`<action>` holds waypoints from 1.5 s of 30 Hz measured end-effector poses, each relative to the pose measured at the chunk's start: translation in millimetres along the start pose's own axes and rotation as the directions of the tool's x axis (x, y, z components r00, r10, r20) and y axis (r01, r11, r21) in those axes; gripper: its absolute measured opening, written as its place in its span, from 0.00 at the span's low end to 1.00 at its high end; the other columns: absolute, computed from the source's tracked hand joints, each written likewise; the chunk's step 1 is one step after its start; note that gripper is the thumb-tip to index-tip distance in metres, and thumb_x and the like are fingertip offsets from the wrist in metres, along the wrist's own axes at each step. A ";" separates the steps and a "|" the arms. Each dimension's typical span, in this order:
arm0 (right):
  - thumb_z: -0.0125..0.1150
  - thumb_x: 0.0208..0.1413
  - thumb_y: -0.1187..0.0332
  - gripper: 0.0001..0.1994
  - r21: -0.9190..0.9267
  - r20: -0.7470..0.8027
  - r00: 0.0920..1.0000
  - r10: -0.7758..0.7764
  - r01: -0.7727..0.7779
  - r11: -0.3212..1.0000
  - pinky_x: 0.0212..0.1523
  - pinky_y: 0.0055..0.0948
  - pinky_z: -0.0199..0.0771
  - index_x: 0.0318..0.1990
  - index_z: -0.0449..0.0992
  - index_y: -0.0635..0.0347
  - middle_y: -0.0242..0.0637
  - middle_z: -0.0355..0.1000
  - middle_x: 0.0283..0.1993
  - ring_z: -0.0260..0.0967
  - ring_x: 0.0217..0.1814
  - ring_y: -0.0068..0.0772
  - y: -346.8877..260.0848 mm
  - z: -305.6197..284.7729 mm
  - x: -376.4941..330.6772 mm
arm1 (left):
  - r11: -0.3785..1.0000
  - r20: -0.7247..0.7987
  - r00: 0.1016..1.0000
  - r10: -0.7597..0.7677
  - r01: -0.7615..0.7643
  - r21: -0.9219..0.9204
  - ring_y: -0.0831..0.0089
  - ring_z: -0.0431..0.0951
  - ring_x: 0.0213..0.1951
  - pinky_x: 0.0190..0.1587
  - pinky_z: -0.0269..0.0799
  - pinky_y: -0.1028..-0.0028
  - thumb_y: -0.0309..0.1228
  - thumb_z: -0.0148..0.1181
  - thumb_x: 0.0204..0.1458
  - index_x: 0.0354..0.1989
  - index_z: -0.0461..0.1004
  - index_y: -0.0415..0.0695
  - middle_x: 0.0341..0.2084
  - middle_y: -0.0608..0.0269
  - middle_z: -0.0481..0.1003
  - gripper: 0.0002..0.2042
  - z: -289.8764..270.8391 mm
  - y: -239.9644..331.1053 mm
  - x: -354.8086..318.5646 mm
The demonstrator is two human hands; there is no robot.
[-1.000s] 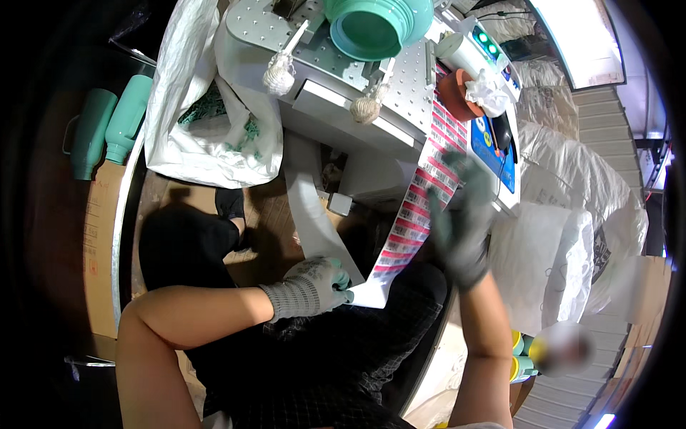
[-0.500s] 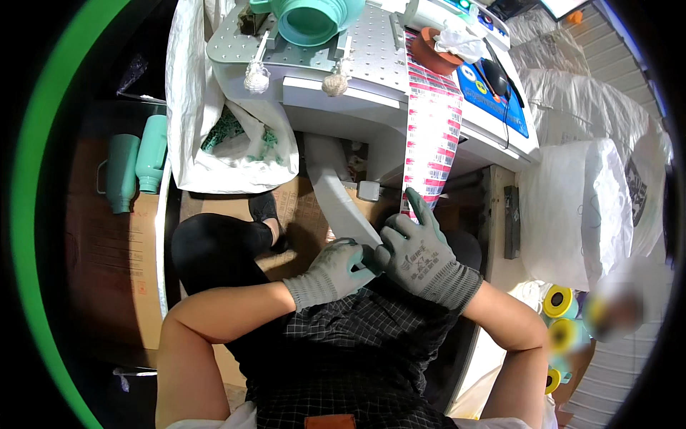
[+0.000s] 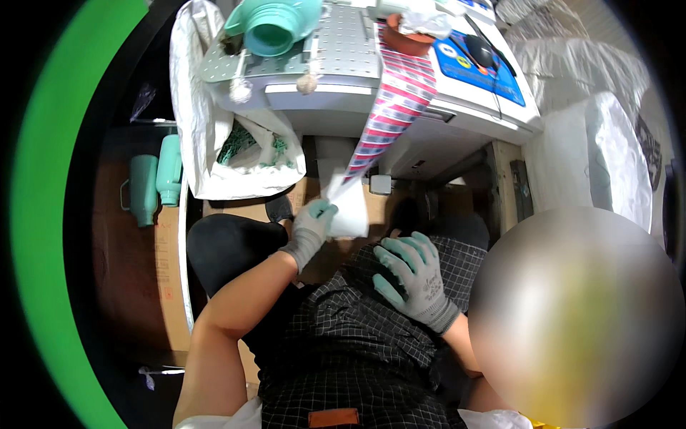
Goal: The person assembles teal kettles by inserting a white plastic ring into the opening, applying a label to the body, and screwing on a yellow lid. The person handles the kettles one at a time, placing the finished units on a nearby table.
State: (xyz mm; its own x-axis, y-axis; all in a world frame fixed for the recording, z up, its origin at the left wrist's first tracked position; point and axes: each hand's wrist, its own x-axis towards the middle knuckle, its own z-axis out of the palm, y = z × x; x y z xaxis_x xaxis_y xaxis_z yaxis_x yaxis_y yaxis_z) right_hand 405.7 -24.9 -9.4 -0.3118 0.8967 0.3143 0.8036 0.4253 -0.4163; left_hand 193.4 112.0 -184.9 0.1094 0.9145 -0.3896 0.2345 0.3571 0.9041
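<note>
My left hand (image 3: 312,230), in a grey and mint work glove, pinches the edge of a white paper strip (image 3: 349,214) above the gap between my knees. A long strip of red-and-white printed labels (image 3: 391,107) slants from the tabletop down to the white paper near that hand. My gloved right hand (image 3: 414,275) rests over the black checked apron (image 3: 350,343) on my lap. Its fingers are spread and hold nothing. The lower end of the white paper hangs free to the right of my left fingers.
A mint bottle (image 3: 275,32) lies on the perforated plate (image 3: 346,53). Beside the labels are a brown ring (image 3: 407,41) and a black mouse (image 3: 479,50) on a blue mat. A white sack (image 3: 246,182) holds green scraps. Two bottles (image 3: 143,189) stand left. A large blurred patch covers the lower right.
My left hand has moved left and forward with the paper strip, and the labels now slant left. The right hand has left the strip and lowered to my lap, fingers spread.
</note>
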 end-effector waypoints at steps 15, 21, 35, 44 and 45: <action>0.70 0.54 0.66 0.14 0.261 0.045 0.983 0.178 -0.184 0.948 0.57 0.44 0.70 0.47 0.80 0.58 0.42 0.78 0.50 0.73 0.52 0.48 -18.2 39.2 -34.6 | 0.599 -0.341 0.510 0.790 -0.521 0.609 0.55 0.73 0.57 0.62 0.70 0.62 0.26 0.69 0.53 0.62 0.67 0.33 0.54 0.45 0.72 0.28 -107.2 106.5 -84.5; 0.70 0.56 0.63 0.14 0.171 0.126 0.984 0.126 -0.146 0.974 0.55 0.44 0.70 0.46 0.81 0.59 0.40 0.78 0.50 0.73 0.51 0.47 -23.4 44.9 -31.9 | 0.985 -0.696 0.706 0.135 -0.171 0.017 0.61 0.77 0.54 0.55 0.73 0.69 0.37 0.68 0.55 0.61 0.67 0.30 0.53 0.38 0.75 0.30 -256.1 -28.6 -15.3; 0.67 0.58 0.56 0.14 -0.161 0.351 0.902 0.250 -0.205 0.965 0.56 0.45 0.71 0.44 0.82 0.54 0.36 0.77 0.45 0.73 0.49 0.42 -24.2 64.1 -11.8 | 0.403 -0.653 0.752 -0.092 0.628 0.666 0.49 0.68 0.65 0.65 0.65 0.56 0.54 0.68 0.49 0.71 0.60 0.46 0.64 0.52 0.72 0.43 -377.2 -41.7 143.8; 0.67 0.60 0.58 0.14 0.120 0.255 0.935 0.247 -0.284 0.951 0.58 0.44 0.71 0.49 0.82 0.55 0.39 0.79 0.51 0.74 0.54 0.45 -29.2 55.4 -4.1 | 0.559 -0.665 0.557 0.497 0.381 0.736 0.45 0.77 0.47 0.50 0.72 0.50 0.40 0.73 0.44 0.53 0.76 0.49 0.41 0.45 0.77 0.26 -366.6 -75.5 -25.1; 0.68 0.60 0.61 0.14 0.245 0.220 0.931 0.291 -0.341 0.907 0.58 0.45 0.72 0.49 0.82 0.56 0.41 0.79 0.51 0.74 0.53 0.47 -28.8 50.2 -0.8 | 0.618 -0.651 0.529 0.545 0.271 0.738 0.46 0.76 0.48 0.52 0.70 0.51 0.37 0.73 0.45 0.52 0.77 0.50 0.42 0.46 0.77 0.24 -364.9 -62.6 -49.5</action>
State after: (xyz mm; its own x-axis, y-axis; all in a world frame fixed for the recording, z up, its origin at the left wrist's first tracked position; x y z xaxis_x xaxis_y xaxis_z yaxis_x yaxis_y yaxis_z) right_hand 357.4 -31.6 -40.4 -0.1683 0.9856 -0.0161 0.7114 0.1101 -0.6941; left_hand -179.2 113.8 -158.3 -0.4433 0.8018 0.4008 0.8872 0.3285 0.3240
